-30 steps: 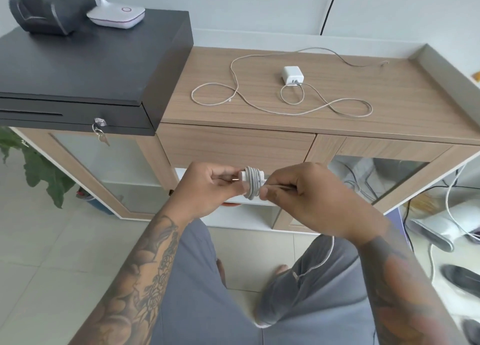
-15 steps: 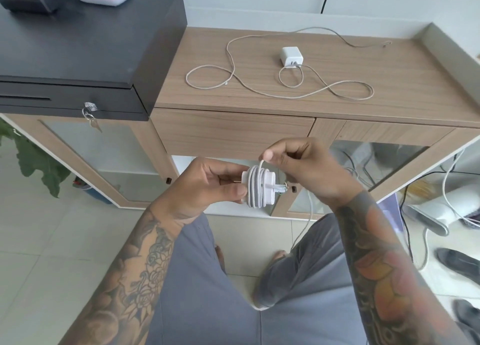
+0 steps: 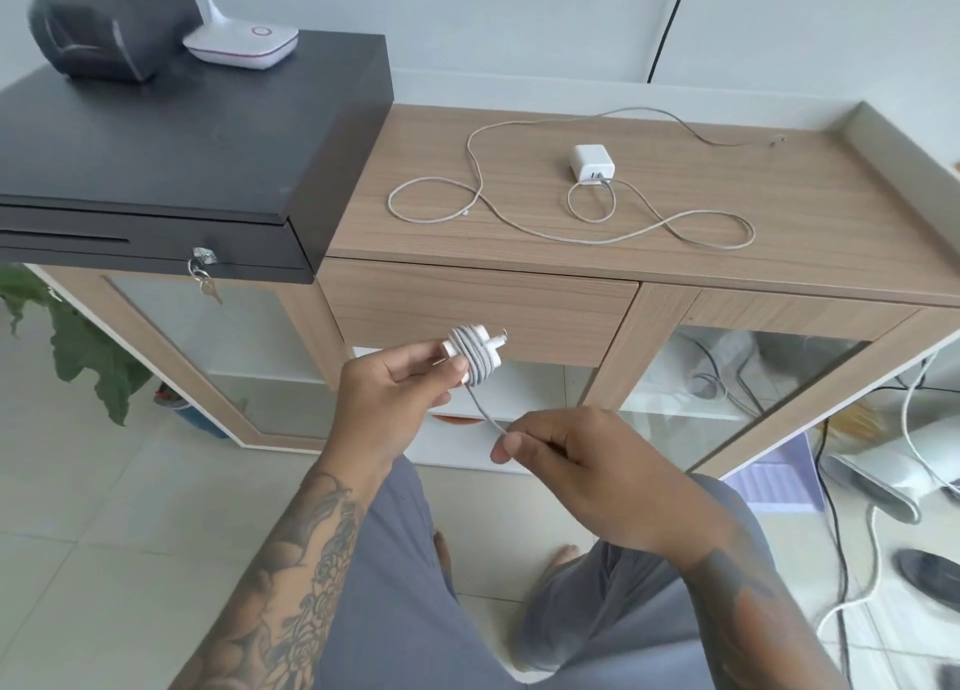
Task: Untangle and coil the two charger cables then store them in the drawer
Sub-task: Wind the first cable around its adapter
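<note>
My left hand point(image 3: 387, 401) grips a white charger adapter point(image 3: 475, 355) with grey cable wound around it, held in front of the closed wooden drawer point(image 3: 545, 313). A short free length of that grey cable point(image 3: 485, 413) runs down to my right hand point(image 3: 582, 474), which pinches its end. The second charger, a white adapter point(image 3: 591, 163), lies on the wooden cabinet top point(image 3: 810, 211) with its long pale cable point(image 3: 623, 232) spread in loose loops around it.
A black cash drawer point(image 3: 171, 170) with a key point(image 3: 207, 280) sits on the cabinet's left end, carrying a dark printer point(image 3: 104, 19) and a white lamp base point(image 3: 241, 45). Glass cabinet doors flank the drawer. Cables and shoes lie on the floor at right; a plant point(image 3: 78, 346) stands left.
My right hand has dropped from above the wrapped adapter to below it, drawing the free cable end downward. My left hand has lifted the adapter slightly toward the drawer front.
</note>
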